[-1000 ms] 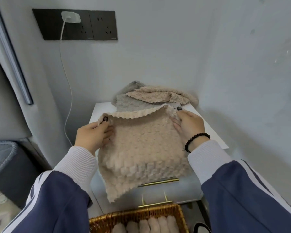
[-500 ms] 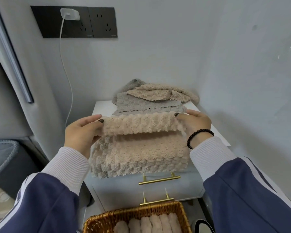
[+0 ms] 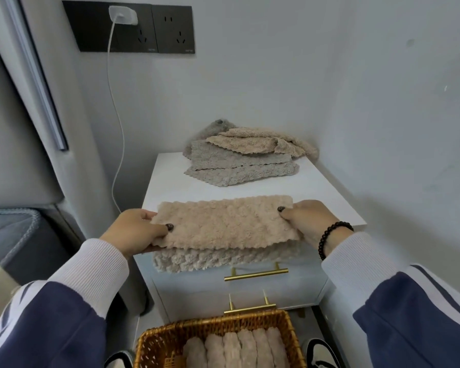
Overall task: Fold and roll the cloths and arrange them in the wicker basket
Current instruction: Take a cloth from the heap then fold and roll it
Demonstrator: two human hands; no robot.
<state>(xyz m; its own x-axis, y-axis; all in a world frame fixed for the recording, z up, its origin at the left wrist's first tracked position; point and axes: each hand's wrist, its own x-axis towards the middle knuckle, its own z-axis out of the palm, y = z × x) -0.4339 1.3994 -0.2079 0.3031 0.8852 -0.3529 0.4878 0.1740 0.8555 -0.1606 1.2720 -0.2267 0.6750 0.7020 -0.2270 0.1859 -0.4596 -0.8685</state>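
A beige fluffy cloth (image 3: 223, 227) lies folded into a long strip on the front of the white nightstand (image 3: 170, 181), its lower layer hanging over the front edge. My left hand (image 3: 136, 232) pinches its left end, thumb on top. My right hand (image 3: 308, 221), with a black bead bracelet, pinches its right end. At the back of the nightstand lies a pile of grey and beige cloths (image 3: 239, 158). On the floor below stands the wicker basket (image 3: 157, 343) with several rolled beige cloths (image 3: 237, 349) side by side in it.
The nightstand has two drawers with gold handles (image 3: 255, 274). Walls close in behind and to the right. A white charger cable (image 3: 114, 102) hangs from a black socket panel at the left. A grey upholstered bed edge (image 3: 16, 235) is at the left. My shoes show beside the basket.
The cloth was held up open, then its top edge was brought down toward me and folded over. It now rests flat on the nightstand as a narrower strip, both hands lower.
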